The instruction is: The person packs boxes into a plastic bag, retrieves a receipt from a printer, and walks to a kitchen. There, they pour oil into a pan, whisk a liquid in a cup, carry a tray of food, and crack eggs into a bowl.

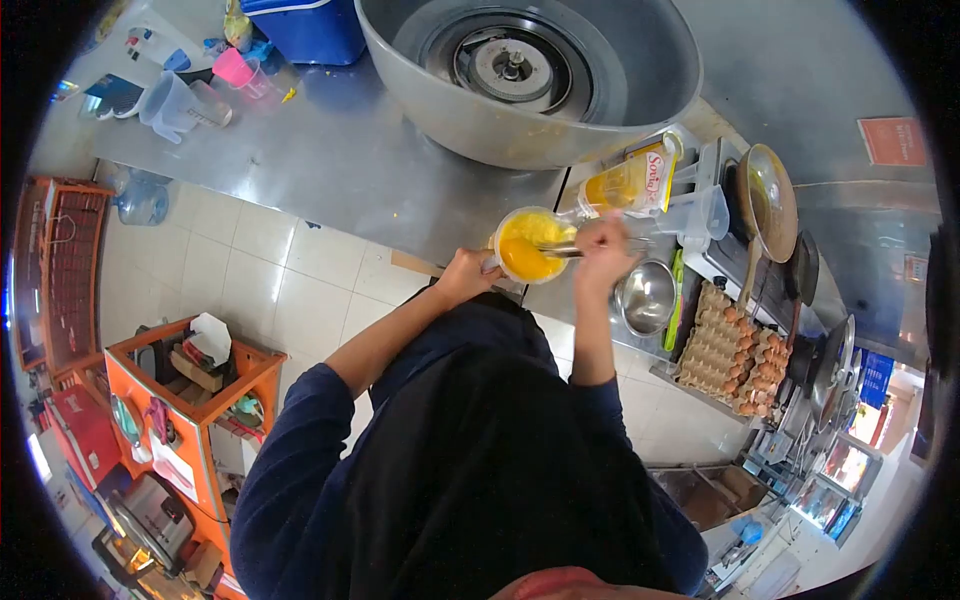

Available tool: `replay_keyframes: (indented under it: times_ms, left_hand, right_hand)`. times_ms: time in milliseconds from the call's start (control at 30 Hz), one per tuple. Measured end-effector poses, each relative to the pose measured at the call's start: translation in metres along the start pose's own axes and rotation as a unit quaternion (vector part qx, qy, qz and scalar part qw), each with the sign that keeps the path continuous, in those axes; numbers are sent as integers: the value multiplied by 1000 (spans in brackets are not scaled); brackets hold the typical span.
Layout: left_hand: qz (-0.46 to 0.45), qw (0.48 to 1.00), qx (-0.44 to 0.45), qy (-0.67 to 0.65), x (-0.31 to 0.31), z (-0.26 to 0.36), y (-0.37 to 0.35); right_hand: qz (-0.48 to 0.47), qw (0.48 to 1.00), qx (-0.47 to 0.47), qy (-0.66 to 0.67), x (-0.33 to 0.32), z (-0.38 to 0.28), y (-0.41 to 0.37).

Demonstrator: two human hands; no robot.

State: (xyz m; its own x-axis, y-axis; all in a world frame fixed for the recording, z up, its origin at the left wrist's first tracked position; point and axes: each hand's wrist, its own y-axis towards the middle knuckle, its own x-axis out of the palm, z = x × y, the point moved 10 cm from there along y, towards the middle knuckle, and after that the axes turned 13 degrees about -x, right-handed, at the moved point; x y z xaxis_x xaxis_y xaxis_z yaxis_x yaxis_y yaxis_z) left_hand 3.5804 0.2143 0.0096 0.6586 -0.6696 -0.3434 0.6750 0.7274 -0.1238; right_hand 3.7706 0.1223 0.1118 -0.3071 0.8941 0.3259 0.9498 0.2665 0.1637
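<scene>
My left hand (467, 277) is closed on the side of a clear container (497, 262) at the steel counter's front edge. Yellow egg mixture (530, 250) fills much of the container, paler toward the top. My right hand (604, 250), slightly blurred, is closed round the handle of a metal whisk (562, 249), whose other end reaches into the mixture. Just below my right hand stands a shiny metal bowl (648, 298). A yellow and white bag (640, 183) lies behind my hands, beside a clear plastic jug (700, 214).
A large metal basin (540, 145) stands on the counter (330, 160). To the right are a frying pan (768, 200) on a stove, egg trays (715, 345) with eggs and eggshells, and a green object (675, 305). Measuring jugs (168, 105) and a blue box (315, 35) sit at the left.
</scene>
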Motion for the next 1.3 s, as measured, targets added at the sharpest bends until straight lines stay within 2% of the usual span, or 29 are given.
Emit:
replay_keyframes:
  times_ms: [67, 100, 133, 200, 233, 267, 333, 367, 400, 467, 500, 533, 600, 633, 667, 733, 800, 867, 900, 933, 1000, 1033, 1067, 1133, 1167, 1200, 1267, 1300]
  left_hand:
    - [-17, 1000, -24, 8, 7, -15, -3]
    - [-3, 1000, -16, 22, 7, -20, -4]
    - [-8, 1000, -16, 24, 5, -17, -9]
    - [-32, 999, -37, 8, 3, -5, -6]
    - [-28, 999, -33, 5, 3, -2, -1]
    - [-12, 1000, -18, 13, 0, 1, 0]
    - [0, 1000, -17, 21, 0, -3, -10]
    - [-10, 999, -39, 14, 1, -9, -9]
    - [-21, 998, -58, 7, 3, -13, -6]
    - [-18, 999, -42, 3, 1, -8, -7]
    - [-12, 999, -33, -3, 1, -6, -6]
    - [-9, 999, -36, -6, -1, -5, -5]
    - [-26, 998, -48, 16, 1, -6, -6]
    - [-28, 998, -51, 16, 2, -8, -10]
    - [-21, 999, -31, 6, 1, -6, -11]
    - [-11, 1000, -4, -5, -3, 0, -4]
    - [-17, 1000, -6, -22, -3, 0, -8]
    - [-14, 999, -30, -11, -3, -5, -8]
    - [-16, 999, -46, 2, -2, -7, -8]
    - [-16, 999, -42, 2, -3, -4, -8]
    - [-16, 999, -28, -2, -6, 3, -8]
    - [-12, 1000, -28, -4, -6, 2, -4]
    - [-4, 1000, -15, -16, -5, 1, -5]
    - [2, 1000, -6, -28, -3, -5, -11]
    - [-6, 1000, -14, -15, -1, -8, -11]
    - [-15, 1000, -18, -2, 1, -9, -7]
    - [-21, 1000, -14, 5, 1, -8, -4]
    - [-24, 999, -20, 11, 2, -10, -6]
  right_hand:
    - [-29, 995, -23, 89, -2, -34, 14]
    - [-12, 991, -32, 130, -3, -41, 13]
    - [-7, 991, -32, 129, -2, -29, 4]
    - [-33, 999, -7, 0, 8, 20, -8]
    - [-80, 997, 20, 6, 7, 27, 1]
    - [-85, 996, 20, 6, 10, 9, 10]
    - [-16, 992, -22, 124, 0, -35, 20]
    - [53, 991, -51, 112, -8, -34, 14]
    - [54, 991, -52, 113, -6, -19, 6]
    - [-45, 998, 20, 30, 20, 19, -7]
    - [-64, 995, 71, 36, 12, 25, 0]
    - [-68, 994, 73, 34, 11, 11, 7]
    - [-30, 993, -18, 117, 5, -27, 19]
    - [32, 994, -39, 94, -2, -17, 10]
    - [33, 994, -41, 95, -2, -3, 2]
    - [-110, 993, 41, -28, 22, 33, -6]
    - [-121, 990, 19, -65, 22, -9, 8]
    - [-9, 995, 8, 95, 11, -31, 20]
    - [54, 995, -84, -21, -3, -21, 9]
    - [55, 994, -88, -20, -11, -4, 5]
    - [-114, 993, 33, -25, 13, 42, -1]
    - [-82, 996, 35, -27, 23, 2, 2]
    - [-83, 995, 38, -29, 24, -5, 4]
    - [-28, 986, -50, 154, 14, -32, 14]
    - [45, 996, -62, 54, 2, -9, 4]
    - [50, 995, -67, 56, -4, 1, 0]
    - [-106, 994, 37, 1, 30, 18, -9]
    - [-95, 994, 44, 33, 28, -3, -1]
